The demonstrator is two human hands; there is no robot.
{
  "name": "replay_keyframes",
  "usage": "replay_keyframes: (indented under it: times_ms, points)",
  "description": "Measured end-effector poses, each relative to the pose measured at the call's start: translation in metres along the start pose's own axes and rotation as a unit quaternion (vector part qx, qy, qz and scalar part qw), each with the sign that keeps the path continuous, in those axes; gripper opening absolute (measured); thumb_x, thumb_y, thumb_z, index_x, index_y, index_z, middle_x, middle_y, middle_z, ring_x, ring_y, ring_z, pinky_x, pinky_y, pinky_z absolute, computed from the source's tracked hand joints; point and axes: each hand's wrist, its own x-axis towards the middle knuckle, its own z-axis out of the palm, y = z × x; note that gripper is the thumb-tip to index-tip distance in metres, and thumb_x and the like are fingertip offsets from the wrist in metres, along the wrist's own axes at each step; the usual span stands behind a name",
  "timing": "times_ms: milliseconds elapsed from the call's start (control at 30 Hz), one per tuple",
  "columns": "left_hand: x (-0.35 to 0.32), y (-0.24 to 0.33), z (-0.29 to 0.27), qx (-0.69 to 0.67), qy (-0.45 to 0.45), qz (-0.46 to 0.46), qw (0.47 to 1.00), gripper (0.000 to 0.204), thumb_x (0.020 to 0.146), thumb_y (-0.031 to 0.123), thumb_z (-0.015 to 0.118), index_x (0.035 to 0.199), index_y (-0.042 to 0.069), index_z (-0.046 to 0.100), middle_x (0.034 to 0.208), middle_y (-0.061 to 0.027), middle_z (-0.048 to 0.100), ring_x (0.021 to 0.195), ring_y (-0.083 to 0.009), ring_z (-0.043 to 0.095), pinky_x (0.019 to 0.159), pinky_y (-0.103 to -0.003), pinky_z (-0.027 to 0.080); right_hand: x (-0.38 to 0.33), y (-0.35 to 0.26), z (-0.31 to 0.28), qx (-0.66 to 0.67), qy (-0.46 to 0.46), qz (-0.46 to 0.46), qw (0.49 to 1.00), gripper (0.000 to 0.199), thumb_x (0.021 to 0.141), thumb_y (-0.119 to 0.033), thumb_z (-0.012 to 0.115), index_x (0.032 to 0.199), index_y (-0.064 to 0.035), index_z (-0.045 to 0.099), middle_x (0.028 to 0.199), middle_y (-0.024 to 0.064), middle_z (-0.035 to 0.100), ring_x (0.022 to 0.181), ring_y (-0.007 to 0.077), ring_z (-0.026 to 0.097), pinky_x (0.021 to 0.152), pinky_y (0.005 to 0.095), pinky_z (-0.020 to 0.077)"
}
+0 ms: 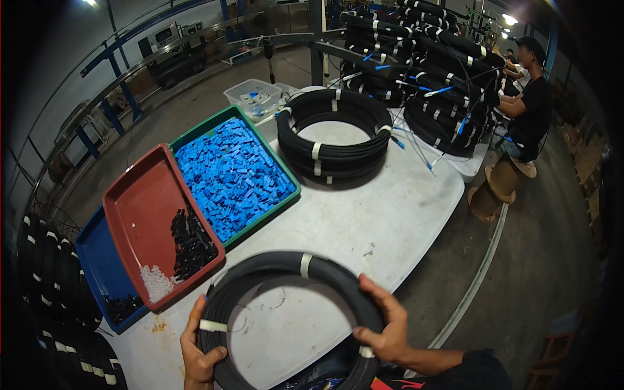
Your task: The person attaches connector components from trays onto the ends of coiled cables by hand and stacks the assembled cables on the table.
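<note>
1. Black cable coil (276, 266): nearest item, at the near side of the counter (383, 214), bound with white bands. I cannot tell whether it touches the surface. My left grip (199, 356) pinches its left side, thumb on the inner edge, fingers outside. My right grip (389, 328) pinches its right side, thumb likewise inside, fingers along the outer edge.
2. Banded coils (52, 260): stacked at the far left, beside the counter.
3. Blue tray (91, 250): partly covered by the red tray; small black parts lie at its near end.
4. Red tray (140, 208): tilted; black pieces line its right side, clear pieces fill its near corner.
5. Green tray (265, 220): right of the red tray, loaded with small blue parts.
6. Clear box (250, 97): behind the green tray, small items inside.
7. Second coil (338, 159): lies flat on the counter, white-banded, blue-tipped ends at its right.
8. Coil stacks (448, 84): beyond the second coil, blue-tipped ends protruding.
9. Brown spools (494, 188): on the floor, right of the counter.
10. Person in dark clothing (536, 110): beside the coil stacks.
</note>
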Motion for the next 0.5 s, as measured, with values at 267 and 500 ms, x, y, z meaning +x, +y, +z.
replay_keyframes:
  times_ms: [267, 500]
  points:
    - [0.193, 0.089, 0.131, 0.018, -0.11, 0.087, 0.99, 0.101, 0.052, 0.002, 0.065, 0.152, 0.002, 0.047, 0.096, -0.0102, 0.066, 0.073, -0.0172, 0.062, 0.067, -0.028, 0.052, 0.194, -0.08, -0.094, -0.024, 0.073, -0.145, 0.986, 0.077, 0.063, 0.008, 0.062, 0.14, 0.0075, 0.049, 0.136, 0.0195, 0.06, 0.129, 0.0261, 0.058, 0.11, 0.0334, 0.0429]
    - [0.369, 0.083, 0.205, -0.073, -0.175, 0.016, 0.982, 0.093, 0.059, -0.01, 0.059, 0.15, -0.001, 0.047, 0.08, -0.0138, 0.064, 0.062, -0.0219, 0.061, 0.061, -0.032, 0.051, 0.343, -0.082, -0.139, -0.002, 0.115, -0.09, 0.989, 0.054, 0.063, 0.013, 0.064, 0.116, 0.0053, 0.065, 0.097, 0.0118, 0.068, 0.07, 0.0139, 0.063, 0.058, 0.0266, 0.0492]
